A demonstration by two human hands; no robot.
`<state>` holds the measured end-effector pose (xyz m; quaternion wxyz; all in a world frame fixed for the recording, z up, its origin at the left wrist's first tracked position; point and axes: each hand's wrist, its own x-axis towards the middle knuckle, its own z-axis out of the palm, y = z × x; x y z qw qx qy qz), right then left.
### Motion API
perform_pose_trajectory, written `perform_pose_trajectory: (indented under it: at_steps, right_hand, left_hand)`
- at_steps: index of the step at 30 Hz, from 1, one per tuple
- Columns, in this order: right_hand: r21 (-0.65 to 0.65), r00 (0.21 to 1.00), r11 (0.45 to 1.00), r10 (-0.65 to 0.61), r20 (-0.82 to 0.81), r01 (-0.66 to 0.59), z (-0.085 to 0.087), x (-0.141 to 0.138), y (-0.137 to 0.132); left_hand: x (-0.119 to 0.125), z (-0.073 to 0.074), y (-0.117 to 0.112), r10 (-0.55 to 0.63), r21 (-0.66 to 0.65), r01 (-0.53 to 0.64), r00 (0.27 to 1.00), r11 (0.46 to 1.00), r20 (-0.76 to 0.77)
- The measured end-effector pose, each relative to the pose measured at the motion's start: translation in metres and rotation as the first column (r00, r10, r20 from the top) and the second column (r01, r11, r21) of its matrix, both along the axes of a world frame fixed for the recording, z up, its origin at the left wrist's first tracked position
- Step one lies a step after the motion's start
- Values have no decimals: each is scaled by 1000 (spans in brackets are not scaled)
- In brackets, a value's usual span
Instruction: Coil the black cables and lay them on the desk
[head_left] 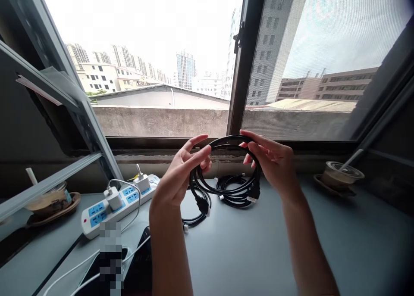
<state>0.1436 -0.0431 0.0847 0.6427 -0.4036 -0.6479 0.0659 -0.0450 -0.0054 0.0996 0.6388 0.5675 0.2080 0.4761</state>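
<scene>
A coiled black cable (230, 138) is held up above the table in front of me, its loops forming a ring. My left hand (176, 173) grips the ring's left side between thumb and fingers. On the right side, my right hand (273, 162) pinches the loops near the top. One black plug (254, 189) with a pale tip hangs at the lower right of the ring, and another plug (202, 204) hangs at the lower left. Behind the ring, a second coiled black cable (237, 203) lies on the table. Part of another black coil (196, 221) rests beside my left forearm.
At the left are a white power strip (89, 231) with two chargers, a white cord (139, 205), and dark flat devices (139, 261). Cups on trays stand at far left (48, 203) and far right (339, 175). A metal frame (93, 128) rises at left before the window.
</scene>
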Motion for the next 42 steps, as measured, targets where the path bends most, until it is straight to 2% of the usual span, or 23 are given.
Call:
perform_pose_trajectory:
  at_steps: [2,6,10,14,19,22,24,27,29,31,35,38,40,42]
  right_hand:
    - [-15,999,999,36,12,-36,1,1,-1]
    - [-71,994,992,105,25,-103,1,2,0]
    - [-104,987,981,160,-26,-161,1,0,2]
    - [-156,975,963,208,-84,-219,4,-1,1]
    - [-223,954,933,249,-167,-282,7,2,-4]
    - [-249,954,924,257,-155,-289,7,4,-5]
    - [-213,975,952,207,-84,-221,6,4,-5]
    - [-94,994,996,13,112,-2,3,2,-3]
    - [-32,970,992,-116,214,126,1,0,-2]
    - [-19,951,982,-176,255,187,-1,0,-1]
    - [-27,946,970,-229,230,241,-3,4,4]
    - [-37,952,968,-237,194,248,-5,11,11]
    - [-37,958,965,-254,130,261,-7,16,18]
    - [-22,952,952,-303,38,304,-11,22,26]
  left_hand:
    - [-2,1,-1,-39,-15,40,999,999,33]
    - [-2,0,-1,-14,0,14,999,1000,36]
    - [-1,-2,2,-27,4,27,1000,1000,2]
    - [3,-2,4,-49,-36,50,998,998,36]
    - [9,0,3,-145,-25,146,989,989,41]
    - [13,1,3,-121,-22,122,992,992,45]
    - [16,1,3,-57,-30,59,995,998,83]
    - [19,2,4,12,-49,-4,987,999,162]
    - [20,3,4,30,-64,-17,979,998,201]
    - [21,4,3,37,-80,-20,975,997,217]
    - [28,2,4,37,-107,-12,973,994,228]
    - [36,-2,9,73,-111,-51,977,992,200]
    - [40,-7,13,101,-85,-91,987,992,122]
    - [44,-13,17,104,-16,-104,994,994,-29]
